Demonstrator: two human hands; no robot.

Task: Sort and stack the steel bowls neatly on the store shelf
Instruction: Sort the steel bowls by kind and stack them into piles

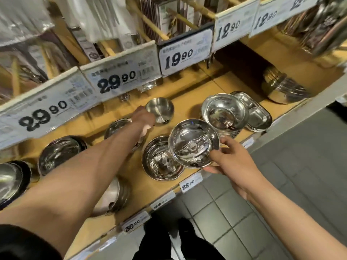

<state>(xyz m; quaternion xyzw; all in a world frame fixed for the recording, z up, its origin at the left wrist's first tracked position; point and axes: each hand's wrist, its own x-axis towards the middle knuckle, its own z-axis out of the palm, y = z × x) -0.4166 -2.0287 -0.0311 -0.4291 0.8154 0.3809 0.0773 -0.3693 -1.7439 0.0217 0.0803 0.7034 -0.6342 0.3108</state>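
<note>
Leftmost, a dark-rimmed steel bowl [10, 182] is sitting at the edge of the wooden store shelf [197, 91], and just beside it another steel bowl [60, 153] is leaning tilted toward the camera. Below the outstretched left forearm, a small stack of bowls [116, 196] is lying near the shelf's front edge. Further back, a bowl [117, 127] is showing partly behind the left wrist. The left hand [143, 118] is reaching deep into the shelf and touching the rim of a small deep bowl [160, 109] that is tipped on its side with its opening facing the hand; whether the fingers are curling round it or only resting against it is not clear, as the back of the hand is hiding them. Moving toward the middle, a large bowl [159, 162] is standing upright near the front edge. Overlapping its right rim, a shallow bowl [193, 143] is being held tilted above it: the right hand [232, 158] is pinching its rim, thumb on top and fingers beneath. Behind that, a stack of shallow bowls [225, 111] is standing, touching a pile of divided steel trays [257, 115] to its right. Farthest right, a stack of overturned bowls [281, 87] is lying on its side at the back. White price tags [116, 81] are hanging along the upper shelf.
</note>
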